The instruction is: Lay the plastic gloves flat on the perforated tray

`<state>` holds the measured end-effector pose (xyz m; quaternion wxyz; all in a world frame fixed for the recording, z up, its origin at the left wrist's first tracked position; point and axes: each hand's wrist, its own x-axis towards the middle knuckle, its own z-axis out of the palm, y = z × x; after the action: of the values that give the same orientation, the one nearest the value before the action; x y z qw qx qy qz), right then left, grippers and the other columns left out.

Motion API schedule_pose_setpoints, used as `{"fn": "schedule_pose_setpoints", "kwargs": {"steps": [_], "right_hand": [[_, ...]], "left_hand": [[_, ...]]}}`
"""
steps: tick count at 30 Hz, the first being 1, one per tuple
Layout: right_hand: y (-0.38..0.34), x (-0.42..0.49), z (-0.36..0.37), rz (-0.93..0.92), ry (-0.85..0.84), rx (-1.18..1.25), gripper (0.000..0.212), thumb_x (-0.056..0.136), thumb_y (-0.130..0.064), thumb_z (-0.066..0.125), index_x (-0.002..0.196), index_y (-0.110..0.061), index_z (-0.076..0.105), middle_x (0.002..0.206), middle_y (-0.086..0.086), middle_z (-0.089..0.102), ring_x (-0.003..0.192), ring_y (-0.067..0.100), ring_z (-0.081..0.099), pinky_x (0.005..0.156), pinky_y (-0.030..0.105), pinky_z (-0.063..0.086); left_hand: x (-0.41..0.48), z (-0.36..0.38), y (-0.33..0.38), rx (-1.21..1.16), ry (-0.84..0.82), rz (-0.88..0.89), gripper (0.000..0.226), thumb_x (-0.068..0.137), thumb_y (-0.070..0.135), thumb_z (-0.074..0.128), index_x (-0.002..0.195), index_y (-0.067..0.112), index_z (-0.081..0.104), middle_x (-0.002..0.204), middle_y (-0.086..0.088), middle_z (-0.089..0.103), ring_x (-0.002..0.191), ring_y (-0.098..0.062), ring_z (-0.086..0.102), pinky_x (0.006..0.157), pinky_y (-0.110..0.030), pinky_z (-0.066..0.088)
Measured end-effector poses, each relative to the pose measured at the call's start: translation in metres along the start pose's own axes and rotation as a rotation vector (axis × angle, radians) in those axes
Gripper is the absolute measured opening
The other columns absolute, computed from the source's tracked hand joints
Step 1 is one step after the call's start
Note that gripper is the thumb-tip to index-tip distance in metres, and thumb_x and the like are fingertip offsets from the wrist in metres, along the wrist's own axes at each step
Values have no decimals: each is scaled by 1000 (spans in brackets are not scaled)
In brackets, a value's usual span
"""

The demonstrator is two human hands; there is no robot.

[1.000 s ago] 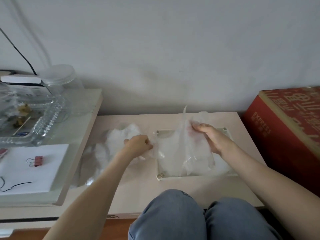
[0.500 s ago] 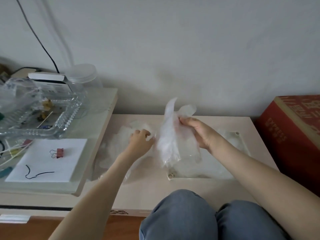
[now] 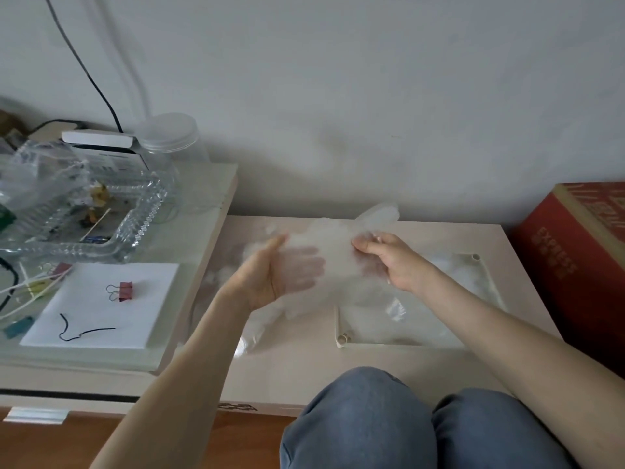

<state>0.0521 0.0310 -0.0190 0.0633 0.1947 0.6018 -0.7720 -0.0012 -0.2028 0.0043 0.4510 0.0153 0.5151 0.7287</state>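
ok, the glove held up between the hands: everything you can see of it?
The glove is thin, translucent, whitish plastic film, crumpled rather than flat. It is held in the air above the table, near the left edge of the tray, not lying on it. The right hand pinches its upper right part, where the glove's finger ends stick up. The left hand is open, its straight fingers showing blurred through the film. The lower part hangs loose.
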Motion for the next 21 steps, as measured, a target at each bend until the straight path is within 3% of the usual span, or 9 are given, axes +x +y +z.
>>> {"fn": "schedule_pose_setpoints", "kwargs": {"steps": [2,4,7,9,13,15,18,21], "right_hand": [[1,0,1,-15,5,-64,10,88,-11,65,95,-5,63,84,8,67,70,17,66,60,30,52],[2,0,2,-34,21,-155,15,90,-8,63,102,1,62,85,10,67,70,19,65,57,29,52],[2,-4,5,-76,62,-266,4,92,-4,59,93,-2,62,80,8,65,62,15,62,49,25,51],[1,-5,7,-96,99,-295,8,93,-4,57,86,-6,60,75,7,64,55,11,62,45,23,50],[-1,-6,2,-120,177,-313,10,95,-5,53,93,2,60,80,13,60,60,18,59,45,26,50],[-4,-8,-3,-129,189,-322,11,94,-9,56,91,-1,63,79,13,58,54,13,57,46,27,51],[-9,-14,-14,-137,157,-348,14,95,-9,56,82,-9,62,74,11,60,47,11,60,41,22,46],[-11,-19,-27,-141,152,-368,19,95,-2,50,84,-11,61,75,9,63,53,17,63,43,23,46]], "left_hand": [[3,2,-3,146,73,41,23,98,20,49,97,5,66,102,-13,70,85,-21,71,78,-33,59],[5,4,-7,189,135,73,14,95,9,54,87,5,65,88,-9,70,72,-15,70,72,-29,59],[9,1,-9,252,279,97,12,95,9,57,84,5,62,76,-4,65,54,-7,63,59,-23,59],[13,-4,-11,242,351,114,15,97,12,53,84,7,60,75,-3,61,49,-4,58,51,-21,55],[15,-15,-14,94,481,138,22,100,14,48,80,11,55,69,-2,56,37,-4,48,39,-17,45],[15,-22,-16,79,592,150,24,99,10,50,75,11,55,66,-3,55,32,-5,44,35,-14,39],[15,-36,-21,284,792,159,30,95,1,47,67,10,51,64,-8,51,35,-11,44,36,-13,37],[15,-49,-24,746,901,94,30,95,7,43,68,20,43,82,-10,55,69,-25,53,64,-30,51]]}}
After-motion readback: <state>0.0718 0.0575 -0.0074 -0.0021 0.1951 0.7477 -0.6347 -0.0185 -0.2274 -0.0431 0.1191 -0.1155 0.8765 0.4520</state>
